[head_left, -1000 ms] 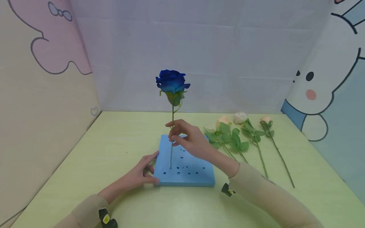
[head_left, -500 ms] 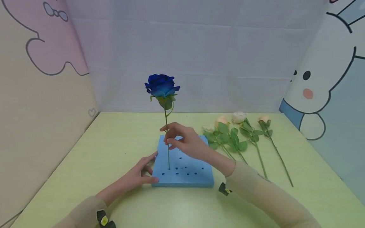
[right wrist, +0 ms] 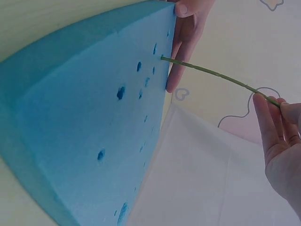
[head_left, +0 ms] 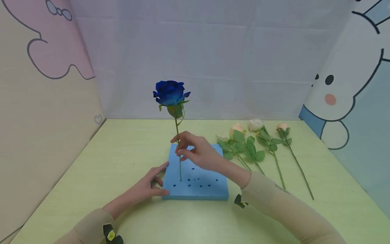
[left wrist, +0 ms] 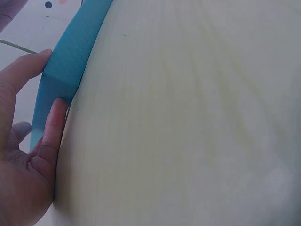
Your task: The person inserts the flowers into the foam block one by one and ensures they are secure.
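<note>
My right hand point(head_left: 198, 149) pinches the stem of a blue rose point(head_left: 170, 93) between thumb and fingertips, partway down its length. The rose stands nearly upright, leaning slightly left. Its green stem point(right wrist: 211, 73) bends a little, and the lower end sits at a hole in the blue foam board point(head_left: 201, 193), as the right wrist view shows. Along the board's left side rests my left hand point(head_left: 149, 184), thumb by the front corner and fingers spread. In the left wrist view, its fingers point(left wrist: 56, 117) lie flat against the board's side. The bloom is outside both wrist views.
Several pale roses with leafy stems lie on the table right of the board, among them a peach rose point(head_left: 283, 127) and a white rose point(head_left: 256, 124). Many small holes dot the board's top. A white cloth point(head_left: 213, 61) hangs behind the table point(head_left: 128, 142).
The blue rose's bloom has shifted left and slightly down in the head view, its stem now tilting left. The right hand moved slightly left with it. The left hand stays at the board.
</note>
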Demonstrator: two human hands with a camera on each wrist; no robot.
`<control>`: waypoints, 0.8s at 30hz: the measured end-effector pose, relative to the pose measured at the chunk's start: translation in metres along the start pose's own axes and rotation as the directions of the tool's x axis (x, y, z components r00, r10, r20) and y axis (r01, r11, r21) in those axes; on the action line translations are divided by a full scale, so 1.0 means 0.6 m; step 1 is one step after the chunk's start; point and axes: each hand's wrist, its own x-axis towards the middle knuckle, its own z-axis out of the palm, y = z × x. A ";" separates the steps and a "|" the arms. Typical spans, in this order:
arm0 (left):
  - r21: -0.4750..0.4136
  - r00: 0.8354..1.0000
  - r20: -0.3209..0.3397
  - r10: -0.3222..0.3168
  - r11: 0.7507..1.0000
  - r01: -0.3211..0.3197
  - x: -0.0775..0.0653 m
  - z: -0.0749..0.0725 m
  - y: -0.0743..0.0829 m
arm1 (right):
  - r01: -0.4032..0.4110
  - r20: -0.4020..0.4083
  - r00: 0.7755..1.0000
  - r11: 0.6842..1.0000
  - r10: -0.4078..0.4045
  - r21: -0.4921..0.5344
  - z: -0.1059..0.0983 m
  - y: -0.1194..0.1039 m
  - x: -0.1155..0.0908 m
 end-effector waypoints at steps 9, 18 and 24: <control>0.003 1.000 -0.004 -0.010 1.000 0.011 0.000 -0.001 0.004 | -0.005 0.001 1.000 1.000 0.005 -0.023 -0.002 -0.002 -0.003; 0.000 1.000 -0.007 -0.005 1.000 0.005 0.003 0.002 -0.005 | 0.013 0.008 1.000 1.000 -0.013 -0.025 -0.001 0.006 -0.003; -0.010 1.000 -0.002 0.001 1.000 -0.001 0.003 0.002 -0.002 | 0.022 0.010 1.000 1.000 -0.022 0.004 -0.004 0.008 -0.005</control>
